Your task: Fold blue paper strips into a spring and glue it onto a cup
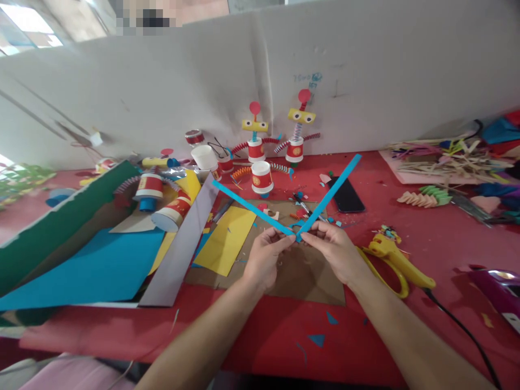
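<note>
My left hand [266, 254] and my right hand [331, 250] meet over a brown cardboard sheet [303, 276], both pinched where two blue paper strips join. One strip [252, 206] runs up to the left from my left fingers. The other strip [331, 192] rises to the right from my right fingers. Together they form a V. Behind them stand two paper-cup robots [255, 142] [296, 142] with yellow heads and spring arms, and a loose red-and-white cup [261, 177].
A yellow glue gun [396, 260] with a black cord lies right of my right hand. A black phone [346, 195] lies beyond it. Blue [93, 268], yellow [223, 241] and grey [182, 246] paper sheets lie left. Paper scraps pile at the far right [450, 160]. A white wall board [365, 70] stands behind.
</note>
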`<act>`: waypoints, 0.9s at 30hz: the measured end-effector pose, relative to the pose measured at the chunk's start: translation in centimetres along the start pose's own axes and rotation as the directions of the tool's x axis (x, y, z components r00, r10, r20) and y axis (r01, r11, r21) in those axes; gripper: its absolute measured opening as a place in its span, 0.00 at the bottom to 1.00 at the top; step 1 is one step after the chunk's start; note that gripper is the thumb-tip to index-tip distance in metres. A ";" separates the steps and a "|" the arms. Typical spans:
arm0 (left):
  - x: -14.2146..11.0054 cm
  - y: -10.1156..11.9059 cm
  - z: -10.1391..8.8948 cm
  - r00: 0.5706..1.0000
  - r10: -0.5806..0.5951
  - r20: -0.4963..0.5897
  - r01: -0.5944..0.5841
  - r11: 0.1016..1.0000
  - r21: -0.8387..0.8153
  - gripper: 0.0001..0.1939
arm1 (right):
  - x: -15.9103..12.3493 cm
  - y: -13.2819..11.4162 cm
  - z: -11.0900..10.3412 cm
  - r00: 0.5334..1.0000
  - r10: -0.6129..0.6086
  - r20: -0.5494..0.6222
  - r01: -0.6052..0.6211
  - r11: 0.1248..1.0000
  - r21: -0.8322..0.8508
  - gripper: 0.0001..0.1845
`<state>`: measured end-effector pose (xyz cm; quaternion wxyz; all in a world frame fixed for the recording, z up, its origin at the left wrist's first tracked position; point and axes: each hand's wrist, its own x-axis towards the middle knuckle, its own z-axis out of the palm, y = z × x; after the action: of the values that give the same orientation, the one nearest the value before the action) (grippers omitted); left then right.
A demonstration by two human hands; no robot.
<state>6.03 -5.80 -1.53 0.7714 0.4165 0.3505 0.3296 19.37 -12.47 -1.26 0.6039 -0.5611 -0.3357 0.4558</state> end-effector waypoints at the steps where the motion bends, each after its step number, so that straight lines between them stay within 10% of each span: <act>1: 0.0 0.0 -0.1 1.000 -0.017 0.008 0.017 1.000 0.002 0.09 | 0.0 0.0 0.0 1.000 -0.001 0.002 0.001 1.000 -0.011 0.08; 27: -0.2 -0.1 0.2 0.998 -0.056 -0.032 0.045 0.958 -0.285 0.11 | -1.7 0.0 1.3 0.944 -0.327 -0.036 0.292 0.884 -0.366 0.05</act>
<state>6.05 -6.10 -1.47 0.8242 0.2858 0.3254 0.3648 17.56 -13.58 -0.86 0.5729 -0.6215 -0.4681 0.2576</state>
